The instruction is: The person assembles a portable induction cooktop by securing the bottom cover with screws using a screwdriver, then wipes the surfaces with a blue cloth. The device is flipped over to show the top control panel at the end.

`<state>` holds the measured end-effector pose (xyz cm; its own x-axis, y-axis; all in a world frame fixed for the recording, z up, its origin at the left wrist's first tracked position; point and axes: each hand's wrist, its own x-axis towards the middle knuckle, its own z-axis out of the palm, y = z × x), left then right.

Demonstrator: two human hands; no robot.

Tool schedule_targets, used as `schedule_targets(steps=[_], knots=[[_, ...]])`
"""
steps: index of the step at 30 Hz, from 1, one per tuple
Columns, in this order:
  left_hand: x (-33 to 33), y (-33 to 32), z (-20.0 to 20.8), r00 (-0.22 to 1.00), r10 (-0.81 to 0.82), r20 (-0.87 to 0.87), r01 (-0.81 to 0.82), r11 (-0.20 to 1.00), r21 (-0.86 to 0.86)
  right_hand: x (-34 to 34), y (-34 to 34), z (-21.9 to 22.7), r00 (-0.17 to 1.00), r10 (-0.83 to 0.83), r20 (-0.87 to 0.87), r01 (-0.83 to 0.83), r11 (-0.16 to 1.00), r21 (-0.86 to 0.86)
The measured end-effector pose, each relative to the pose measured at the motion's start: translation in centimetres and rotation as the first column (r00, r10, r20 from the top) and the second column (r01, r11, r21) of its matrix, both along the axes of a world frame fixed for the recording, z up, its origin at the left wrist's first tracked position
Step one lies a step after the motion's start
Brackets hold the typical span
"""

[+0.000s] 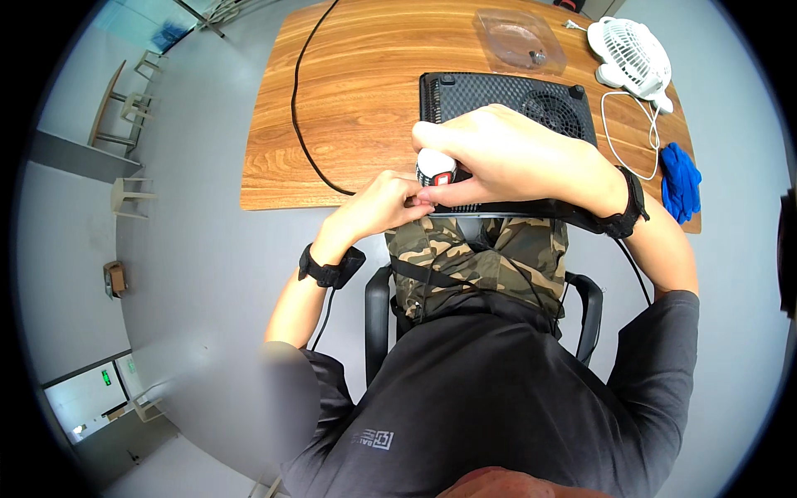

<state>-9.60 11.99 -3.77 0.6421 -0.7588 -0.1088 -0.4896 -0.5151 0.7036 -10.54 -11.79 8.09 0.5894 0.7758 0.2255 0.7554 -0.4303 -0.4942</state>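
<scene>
A black ribbed panel with a round fan grille (554,113), like a laptop cooling pad, lies at the table's near edge. My right hand (506,158) is over its left part, closed around a short, thick tool with a rounded white end and a black-and-red side (435,166). The tool's lower end is hidden, so its exact kind is unclear. Beside it, at the panel's near left corner, my left hand (386,201) is closed with the fingertips pinched together. Whatever those fingertips hold is too small or hidden to name. Both hands nearly meet at that corner.
The wooden table (365,91) carries a black cable (296,108) on its left. A clear plastic tray (519,41) with a small item inside is at the back. On the right are a white fan (635,58), its white cord (608,137) and a bundled blue cloth (681,183).
</scene>
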Motion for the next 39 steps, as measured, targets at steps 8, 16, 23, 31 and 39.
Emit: schedule_targets(steps=[8,16,23,31,39], knots=[[-0.6,-0.1,-1.5,0.995,0.005,0.096,0.011,0.986,-0.165,-0.5,-0.2,-0.4,1.000,-0.011,0.025,0.011,1.000,-0.016],[-0.8,0.2,-2.0,0.994,0.032,0.102,-0.021,0.994,-0.106,-0.6,-0.2,-0.5,0.999,0.006,0.043,-0.005,1.000,-0.018],[-1.0,0.0,-0.5,0.988,0.004,0.157,0.013,0.994,-0.107,-1.0,-0.1,-0.6,0.995,0.008,0.099,-0.004,0.999,-0.033],[-1.3,0.0,-1.0,0.982,0.033,0.185,-0.011,0.993,-0.117,-1.1,-0.1,-0.6,0.993,0.003,0.117,0.003,0.999,-0.047],[-1.5,0.0,-1.9,0.982,0.027,0.188,-0.006,0.993,-0.114,-1.5,0.0,-0.7,0.990,0.004,0.140,0.006,0.998,-0.070]])
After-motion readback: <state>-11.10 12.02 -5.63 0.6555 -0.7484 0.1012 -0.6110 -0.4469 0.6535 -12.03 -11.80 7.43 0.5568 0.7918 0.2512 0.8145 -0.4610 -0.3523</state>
